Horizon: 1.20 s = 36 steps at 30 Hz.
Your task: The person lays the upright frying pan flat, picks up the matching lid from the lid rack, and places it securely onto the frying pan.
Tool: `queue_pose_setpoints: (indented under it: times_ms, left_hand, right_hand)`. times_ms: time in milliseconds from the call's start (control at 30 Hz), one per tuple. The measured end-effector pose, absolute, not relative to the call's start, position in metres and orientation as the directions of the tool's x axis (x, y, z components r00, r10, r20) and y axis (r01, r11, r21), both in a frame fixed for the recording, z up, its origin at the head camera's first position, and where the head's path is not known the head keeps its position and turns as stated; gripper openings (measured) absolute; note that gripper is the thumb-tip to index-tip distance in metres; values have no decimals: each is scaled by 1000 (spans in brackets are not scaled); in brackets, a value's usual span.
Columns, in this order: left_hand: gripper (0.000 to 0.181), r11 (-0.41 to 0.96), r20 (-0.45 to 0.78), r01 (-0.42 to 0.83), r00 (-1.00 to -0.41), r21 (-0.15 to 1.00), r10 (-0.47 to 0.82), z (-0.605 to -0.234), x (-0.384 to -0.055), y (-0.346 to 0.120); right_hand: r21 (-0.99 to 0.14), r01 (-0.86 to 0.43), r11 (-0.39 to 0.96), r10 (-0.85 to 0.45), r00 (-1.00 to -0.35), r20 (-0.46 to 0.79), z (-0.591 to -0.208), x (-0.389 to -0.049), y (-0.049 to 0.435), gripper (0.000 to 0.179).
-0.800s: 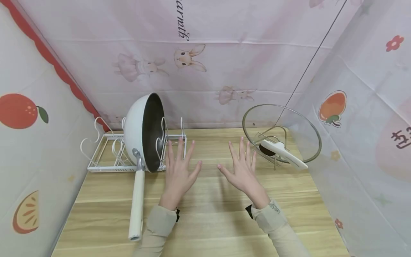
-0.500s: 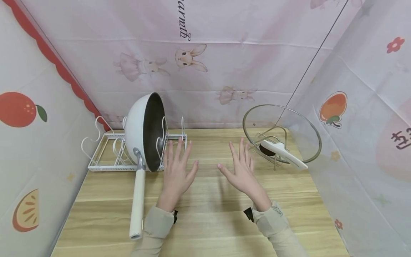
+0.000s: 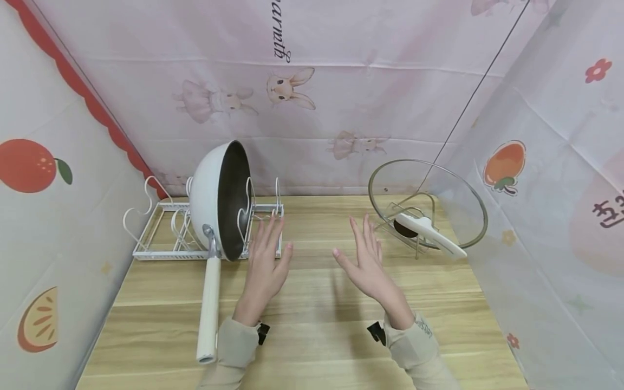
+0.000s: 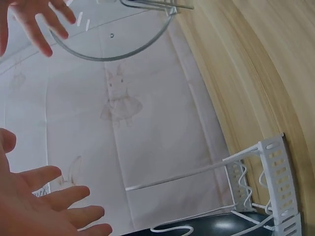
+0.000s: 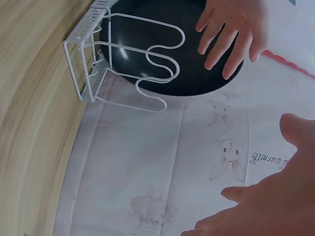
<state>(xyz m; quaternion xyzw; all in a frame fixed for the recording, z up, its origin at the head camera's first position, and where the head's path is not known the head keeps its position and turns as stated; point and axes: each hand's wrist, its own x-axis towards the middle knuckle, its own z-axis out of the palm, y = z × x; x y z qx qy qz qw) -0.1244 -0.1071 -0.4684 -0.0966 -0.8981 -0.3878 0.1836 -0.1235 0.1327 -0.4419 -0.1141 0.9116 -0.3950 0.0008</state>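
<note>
A white wok (image 3: 203, 189) with a dark inside stands on edge in a white wire rack (image 3: 161, 254) at the left. Its long pale handle (image 3: 208, 314) points toward the near side. My left hand (image 3: 265, 271) hovers just right of the wok, fingers straight and holding nothing; it overlaps the rack's front right corner in the head view. Over the middle of the table my right hand (image 3: 369, 271) is also spread and holds nothing. Right of it, a glass lid (image 3: 463, 200) with a metal rim and a white handle (image 3: 431, 235) leans in a small wire stand (image 3: 417, 250).
The wood-grain table (image 3: 312, 336) is bounded by a printed cloth at the back (image 3: 312, 162) and cloth walls on the left (image 3: 73, 227) and right (image 3: 546, 260). A dark cord (image 3: 480, 81) hangs down the back cloth behind the lid.
Both hands have turned so their palms face each other more, and the left has drawn slightly left and nearer. The wok, rack and lid stay put.
</note>
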Motion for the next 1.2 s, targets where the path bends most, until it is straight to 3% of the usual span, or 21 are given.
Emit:
queue_pose_setpoints:
  times_ms: [200,433,667,900,1200]
  left_hand:
    - [50,491,327,289,-945,822,9,-470,-122,-110]
    - [47,259,100,101,-995,961,15,-467,-114,-113]
    - [54,69,3,12,-992,998,128,-472,-111,-120]
    - [58,-175,-118,-153,-974,973,194,-481,-105,-130]
    - [56,-289,-158,-245,-943,926,292,-502,-91,-157]
  right_hand:
    - [-801,-194,567,-204,-975,92,-440,-119,130,80]
    - [-913,-153,378,-239,-969,64,-443,-110,130,72]
    - [-994,-43,105,-301,-954,9,-447,-104,128,67]
    - [-983,15,-181,-322,-946,44,-448,-96,120,65]
    - [-945,129,-301,-387,-922,-2,-455,-88,107,68]
